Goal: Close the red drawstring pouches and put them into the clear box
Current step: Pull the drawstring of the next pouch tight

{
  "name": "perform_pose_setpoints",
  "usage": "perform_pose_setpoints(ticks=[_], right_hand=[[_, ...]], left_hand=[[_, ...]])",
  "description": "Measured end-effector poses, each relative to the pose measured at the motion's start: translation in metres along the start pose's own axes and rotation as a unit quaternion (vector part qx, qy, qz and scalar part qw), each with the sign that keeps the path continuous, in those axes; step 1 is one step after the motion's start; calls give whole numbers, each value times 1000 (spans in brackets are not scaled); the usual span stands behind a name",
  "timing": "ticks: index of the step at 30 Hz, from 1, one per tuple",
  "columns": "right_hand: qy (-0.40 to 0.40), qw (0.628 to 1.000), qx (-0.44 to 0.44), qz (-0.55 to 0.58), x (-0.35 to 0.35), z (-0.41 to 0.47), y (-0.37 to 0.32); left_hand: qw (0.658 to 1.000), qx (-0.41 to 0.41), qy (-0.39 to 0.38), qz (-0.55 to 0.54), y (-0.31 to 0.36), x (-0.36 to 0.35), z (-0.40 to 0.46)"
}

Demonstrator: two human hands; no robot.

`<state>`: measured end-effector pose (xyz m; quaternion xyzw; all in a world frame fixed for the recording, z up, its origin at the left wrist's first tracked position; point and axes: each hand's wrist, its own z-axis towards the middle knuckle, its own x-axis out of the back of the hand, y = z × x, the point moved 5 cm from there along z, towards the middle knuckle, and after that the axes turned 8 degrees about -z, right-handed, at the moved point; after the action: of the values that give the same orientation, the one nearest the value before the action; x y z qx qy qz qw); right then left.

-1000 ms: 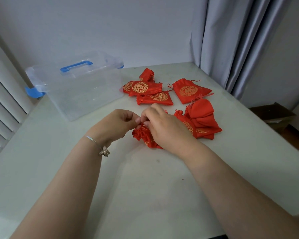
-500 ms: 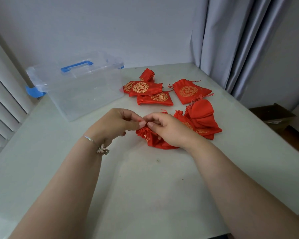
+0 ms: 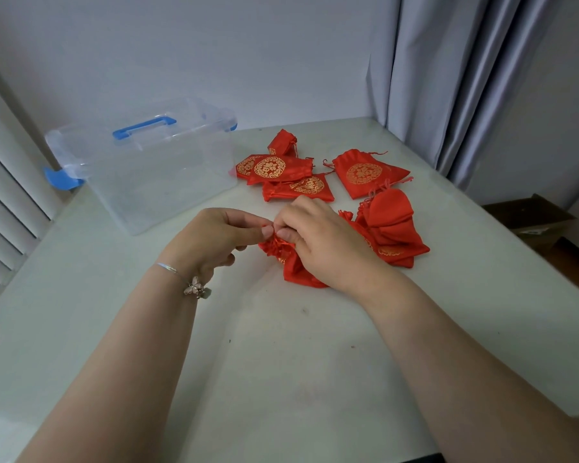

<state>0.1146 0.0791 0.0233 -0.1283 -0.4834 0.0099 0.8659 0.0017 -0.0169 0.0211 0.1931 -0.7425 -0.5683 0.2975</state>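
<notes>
A red drawstring pouch (image 3: 293, 267) lies on the pale table (image 3: 281, 362) under my hands, its gathered mouth pointing left. My left hand (image 3: 216, 237) pinches the pouch's cord or mouth between thumb and forefinger. My right hand (image 3: 321, 238) pinches the same spot from the right and covers most of the pouch. Several more red pouches with gold medallions (image 3: 365, 173) lie behind, and a heap of them (image 3: 390, 225) sits just right of my right hand. The clear box (image 3: 154, 182) stands open at the back left.
The box's lid with a blue handle (image 3: 144, 127) stands behind the box, and a blue clip (image 3: 59, 178) shows at its left. A grey curtain (image 3: 465, 78) hangs at the back right. A cardboard box (image 3: 532, 215) sits on the floor beyond the table's right edge.
Both hands stay together at the pouch's mouth. The pouch has turned slightly and my right hand now lies more over its body.
</notes>
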Motion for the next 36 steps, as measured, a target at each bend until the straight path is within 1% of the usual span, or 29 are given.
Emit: perform_pose_setpoints(ticks=[3,5,7,8,9,10,12,14,16,18,22,25,27,30,34,36], right_hand=[[2,1000,18,-19,0,-1,0],[9,1000,0,-1,1,0,4],[28,993,-61,93,4,-1,11],[25,983,-97,156,4,-1,14],[1,970,-127,208,0,-1,17],[-38,961,-145,233,-5,-1,18],[-102,955,-152,233,-12,-2,19],[-108,951,-161,240,-12,-2,20],[-96,955,-162,228,-9,-3,20],[-82,971,-135,179,-6,-3,17],[-9,996,-63,63,-5,-1,11],[15,1000,-23,-4,-5,0,5],[22,999,-15,-27,-5,0,4],[11,998,-54,9,-6,0,7],[7,995,-90,51,-3,0,5],[-6,980,-156,124,-3,-1,12]], left_hand=[[1000,13,-14,-24,-2,-1,0],[999,9,-17,-32,-2,-1,1],[999,-2,-17,-33,-1,-2,0],[999,-12,-19,-37,1,-2,0],[999,-25,-24,-41,2,-4,-1],[998,-38,-29,-44,3,-5,-1],[997,-61,-34,-42,5,-8,-2],[995,-82,-33,-40,7,-10,-3],[993,-105,-31,-34,9,-11,-3],[992,-128,-17,-8,9,-10,-3],[982,-156,4,103,9,-9,-4],[973,-163,23,163,11,-10,-5],[964,-171,35,200,12,-10,-6],[943,-197,50,265,17,-11,-8],[916,-236,65,317,20,-13,-10],[895,-288,80,332,22,-15,-11]])
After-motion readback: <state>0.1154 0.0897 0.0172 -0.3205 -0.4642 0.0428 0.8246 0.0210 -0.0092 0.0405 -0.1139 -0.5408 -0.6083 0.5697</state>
